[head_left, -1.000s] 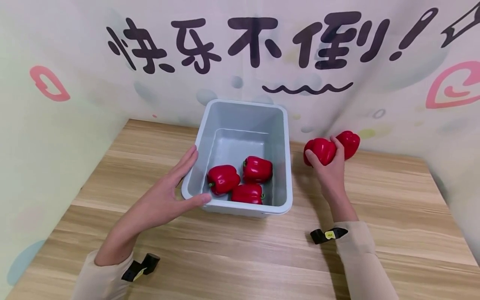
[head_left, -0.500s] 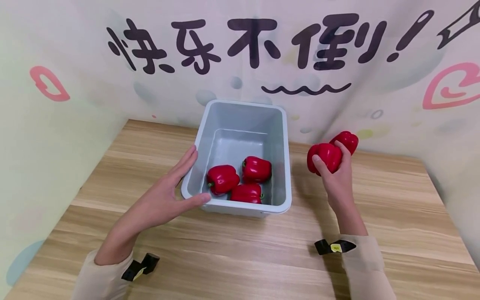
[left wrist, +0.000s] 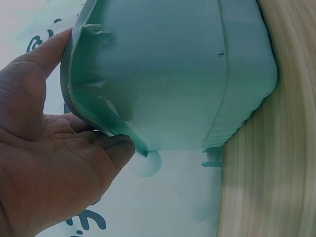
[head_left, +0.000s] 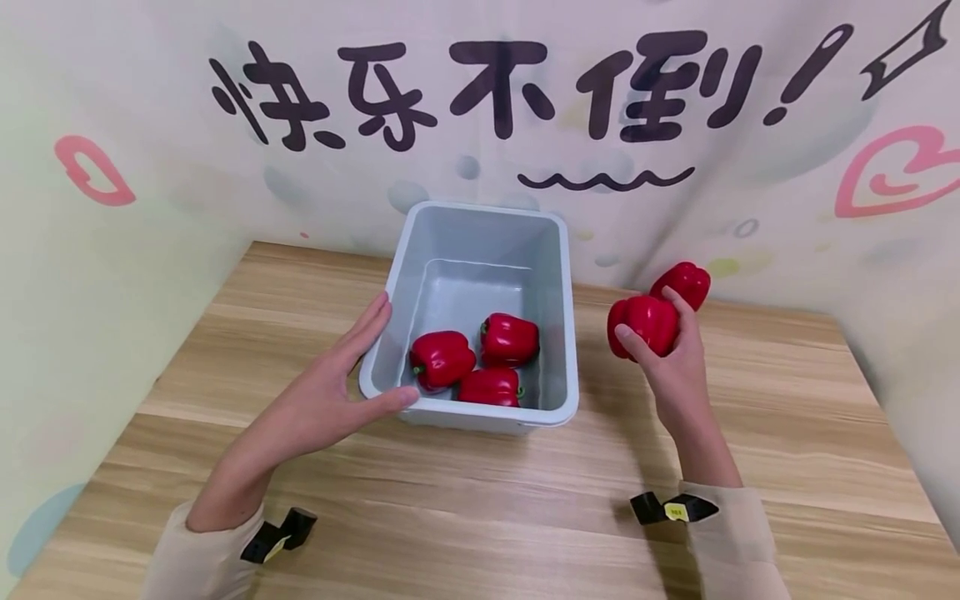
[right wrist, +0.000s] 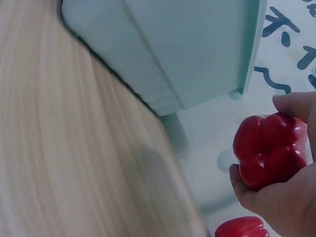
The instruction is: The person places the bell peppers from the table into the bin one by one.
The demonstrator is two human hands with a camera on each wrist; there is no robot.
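In the head view, my right hand (head_left: 678,367) holds a red bell pepper (head_left: 643,325) above the table, right of the grey plastic bin (head_left: 572,367). The right wrist view shows its lobed end (right wrist: 270,148) between thumb and fingers. Another red bell pepper (head_left: 692,282) lies behind that hand, partly covered by it. My left hand (head_left: 318,400) spreads over the bin's front left corner, its thumb on the front rim and its fingers against the left rim. Several red bell peppers (head_left: 442,358) lie in the near part of the bin.
The bin stands on a wood-grain table (head_left: 480,508), close to a printed cloth backdrop (head_left: 480,100) with large dark characters. Each sleeve carries a black wrist device, such as the right one (head_left: 675,508).
My right hand has lifted the bell pepper and drawn it toward me, away from the one behind. My left hand has stayed on the bin. The head view has shifted slightly.
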